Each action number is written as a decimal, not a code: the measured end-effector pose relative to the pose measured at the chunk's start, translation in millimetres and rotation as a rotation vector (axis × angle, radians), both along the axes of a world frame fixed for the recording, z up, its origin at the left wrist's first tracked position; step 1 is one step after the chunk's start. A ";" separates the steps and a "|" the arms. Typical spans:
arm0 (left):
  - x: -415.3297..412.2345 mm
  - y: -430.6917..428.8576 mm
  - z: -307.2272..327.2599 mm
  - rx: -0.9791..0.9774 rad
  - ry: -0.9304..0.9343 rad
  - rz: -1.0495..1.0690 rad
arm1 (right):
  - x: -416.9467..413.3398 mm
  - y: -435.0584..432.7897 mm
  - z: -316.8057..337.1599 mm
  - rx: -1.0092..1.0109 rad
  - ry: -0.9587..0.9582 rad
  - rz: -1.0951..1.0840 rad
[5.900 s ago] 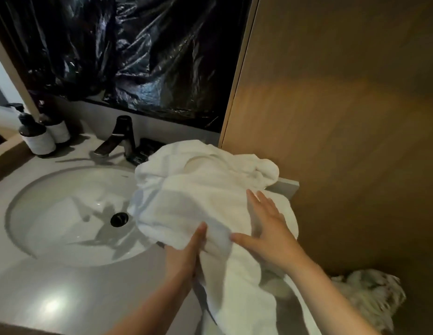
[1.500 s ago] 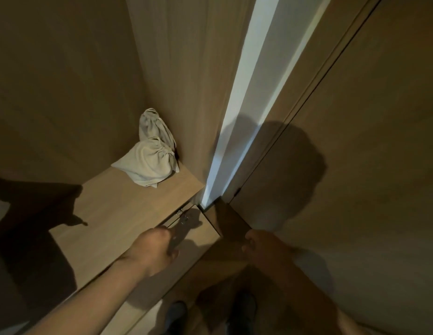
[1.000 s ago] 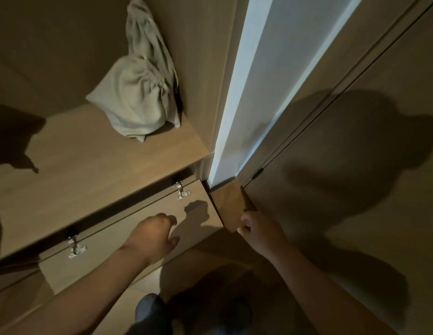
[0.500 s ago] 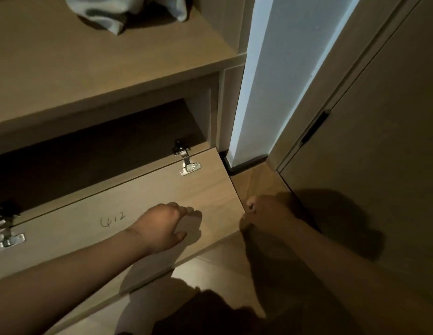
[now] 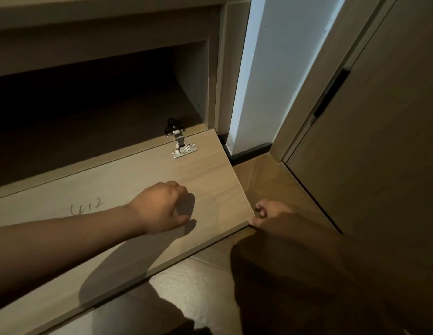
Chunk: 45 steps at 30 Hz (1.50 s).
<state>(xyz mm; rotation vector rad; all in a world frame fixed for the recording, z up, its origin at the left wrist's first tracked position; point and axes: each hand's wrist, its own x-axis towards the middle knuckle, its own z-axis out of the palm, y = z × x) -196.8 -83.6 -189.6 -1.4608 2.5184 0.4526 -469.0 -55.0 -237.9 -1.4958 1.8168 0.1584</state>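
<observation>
Above the pale floor [image 5: 198, 286] at frame bottom, the open drop-down flap [image 5: 210, 184] lies near flat, long axis from lower left to centre right. The left hand [image 5: 160, 210] rests on its inner face at centre, fingers curled to a fist holding nothing; the right hand [image 5: 271, 213], shadowed just right, curls narrow at the flap's near right corner, nearer the free edge, grip unclear. Beyond sit the hinge [image 5: 180, 141] and dark compartment [image 5: 89, 112]

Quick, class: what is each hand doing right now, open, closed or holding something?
Left hand: closed, fingers curled, holding nothing, over the cabinet flap.
Right hand: pinching the flap's front right corner.
</observation>
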 end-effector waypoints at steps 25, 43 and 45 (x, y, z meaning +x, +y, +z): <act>1.2 34.5 23.1 0.053 0.063 0.022 | 11.2 15.5 19.2 -0.070 -0.480 -0.380; -12.4 40.9 43.0 -0.006 0.149 0.021 | 15.9 42.2 71.4 -0.358 -0.695 -0.480; -10.9 39.4 46.1 -0.011 0.177 0.002 | 14.9 44.8 74.9 -0.391 -0.743 -0.450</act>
